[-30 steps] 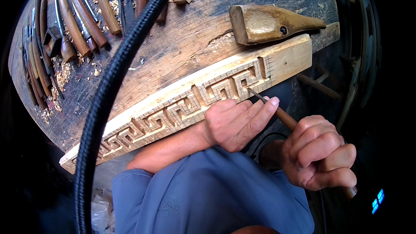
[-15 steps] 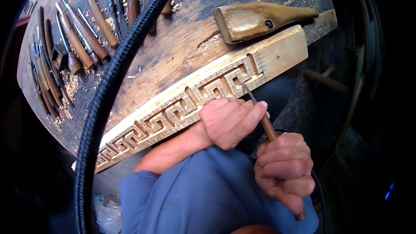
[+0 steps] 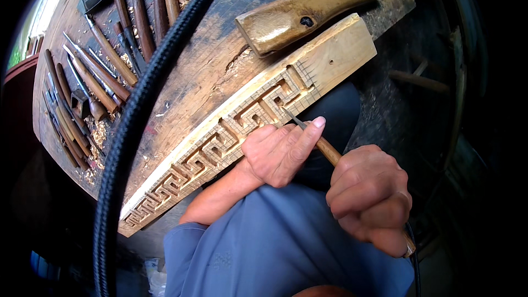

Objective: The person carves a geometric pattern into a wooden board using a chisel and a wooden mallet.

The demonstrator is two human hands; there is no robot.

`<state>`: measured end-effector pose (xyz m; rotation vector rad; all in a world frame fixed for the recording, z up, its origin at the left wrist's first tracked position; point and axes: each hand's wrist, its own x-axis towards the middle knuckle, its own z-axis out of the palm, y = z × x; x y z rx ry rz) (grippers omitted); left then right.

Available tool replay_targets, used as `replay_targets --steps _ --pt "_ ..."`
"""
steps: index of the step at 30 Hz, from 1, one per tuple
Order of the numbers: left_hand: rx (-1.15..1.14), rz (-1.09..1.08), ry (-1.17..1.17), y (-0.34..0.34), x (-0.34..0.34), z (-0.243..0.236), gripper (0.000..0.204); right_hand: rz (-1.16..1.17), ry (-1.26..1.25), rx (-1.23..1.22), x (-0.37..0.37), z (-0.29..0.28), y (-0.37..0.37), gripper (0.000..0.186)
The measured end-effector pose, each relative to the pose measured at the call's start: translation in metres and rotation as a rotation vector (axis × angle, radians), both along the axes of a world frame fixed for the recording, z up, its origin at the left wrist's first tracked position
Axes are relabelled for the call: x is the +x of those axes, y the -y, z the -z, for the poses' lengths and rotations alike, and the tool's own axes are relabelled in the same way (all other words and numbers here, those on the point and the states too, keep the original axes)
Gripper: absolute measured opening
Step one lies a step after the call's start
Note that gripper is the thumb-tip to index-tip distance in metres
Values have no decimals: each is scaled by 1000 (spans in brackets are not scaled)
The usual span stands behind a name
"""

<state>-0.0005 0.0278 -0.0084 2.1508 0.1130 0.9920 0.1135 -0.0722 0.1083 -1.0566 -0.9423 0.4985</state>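
A long pale wooden board (image 3: pixel 344 44) carved with a Greek-key pattern over a pencilled grid lies slantwise along the workbench's near edge. My right hand (image 3: pixel 371 192) is wrapped round the wooden handle of a carving chisel (image 3: pixel 329 152). My left hand (image 3: pixel 278 154) rests against the board's near edge, its fingers curled and its thumb by the chisel's metal shank, steadying it. The chisel's tip meets the carving just beside a small square recess near the pattern's right end. Part of the handle is hidden inside my right fist.
Behind the board a wooden mallet (image 3: pixel 280 25) lies on the worn workbench (image 3: pixel 187 85). Several carving tools (image 3: pixel 102 77) and wood shavings spread over its left side. A thick black braided cable (image 3: pixel 129 132) crosses the view in front. My blue-clad lap (image 3: pixel 264 242) is beneath my hands.
The view has shifted, so bench and board appear further left. My right hand looks larger and sits slightly higher, with the chisel handle swung outward to the right. Both hands keep their hold.
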Motion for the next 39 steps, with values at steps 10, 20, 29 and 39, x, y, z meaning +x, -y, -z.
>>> replay_targets --steps 10,20,29,39 --pt "-72 -58 91 -2 14 2 55 68 81 -81 3 -14 -19 43" --pt "-155 -86 158 7 11 15 50 25 119 -106 0 -7 -34 43" --pt "-213 -128 110 13 1 18 39 -3 236 -130 -16 9 -41 60" --pt "-211 -146 90 9 3 14 35 -42 442 -74 -7 6 -46 47"
